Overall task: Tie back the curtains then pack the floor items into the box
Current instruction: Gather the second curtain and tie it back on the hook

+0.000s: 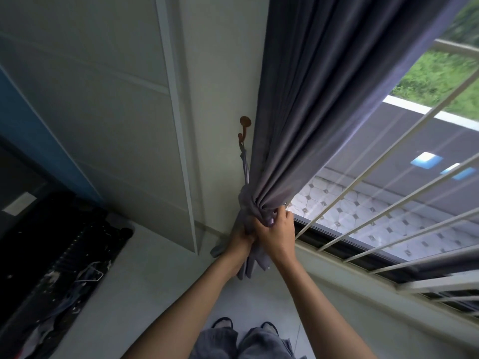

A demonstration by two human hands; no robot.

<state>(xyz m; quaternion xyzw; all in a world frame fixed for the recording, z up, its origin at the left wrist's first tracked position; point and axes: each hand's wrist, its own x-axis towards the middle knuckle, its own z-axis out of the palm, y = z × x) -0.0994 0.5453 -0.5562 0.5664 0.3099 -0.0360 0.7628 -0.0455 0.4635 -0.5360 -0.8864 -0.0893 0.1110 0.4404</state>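
Curtain [324, 112] bunched at centre, tieback [245, 161] running to hook [245, 122] at 11 o'clock. Right hand [277, 237] curled round gather, left hand [241, 238] clamped on fabric just below, at 7 o'clock. Advice: cinch tight, keep folds even, strap taut to hook. Count: one curtain, one hook, two hands. Box not visible.

Home room: grey curtain [324, 112] at barred window [388, 203], wall hook [243, 128], tiled floor [155, 281]
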